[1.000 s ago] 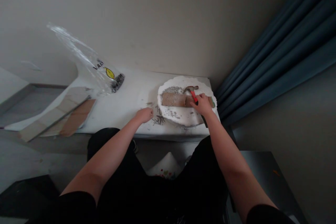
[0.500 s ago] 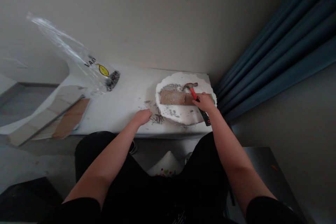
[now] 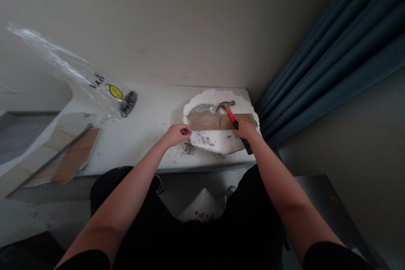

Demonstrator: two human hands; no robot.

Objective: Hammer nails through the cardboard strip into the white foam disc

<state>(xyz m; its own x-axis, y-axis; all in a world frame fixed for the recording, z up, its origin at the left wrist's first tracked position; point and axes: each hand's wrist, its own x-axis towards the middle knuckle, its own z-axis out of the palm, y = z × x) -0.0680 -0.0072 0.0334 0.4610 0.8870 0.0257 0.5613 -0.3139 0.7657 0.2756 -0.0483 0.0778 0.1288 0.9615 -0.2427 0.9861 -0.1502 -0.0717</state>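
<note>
A strip of brown wooden board (image 3: 205, 121) with rows of small marks and a dark crack lies across a round white slab (image 3: 218, 147) with a ragged rim. Over the board rests a claw hammer (image 3: 230, 114), its metal head on the far side and its red and black handle slanting towards me. My right hand (image 3: 248, 130) is closed around the handle near the board's right end. At the board's left end, my left hand (image 3: 177, 134) has its fingers curled, with small dark bits showing between them that I cannot make out. Loose nails (image 3: 188, 149) lie beside the slab, just below that hand.
The slab stands on a white-covered table (image 3: 148, 139). A clear plastic bag (image 3: 104, 88) with dark contents sits at the left, by flattened cardboard (image 3: 76, 154). Blue curtains (image 3: 329, 46) hang at the right, above a dark side table (image 3: 319, 202). Grey powder (image 3: 202, 109) is on the slab.
My left hand has risen from beside the loose nails to the board's left end and turned its curled fingers up. My right hand stays at the hammer's handle. The view has shifted slightly.
</note>
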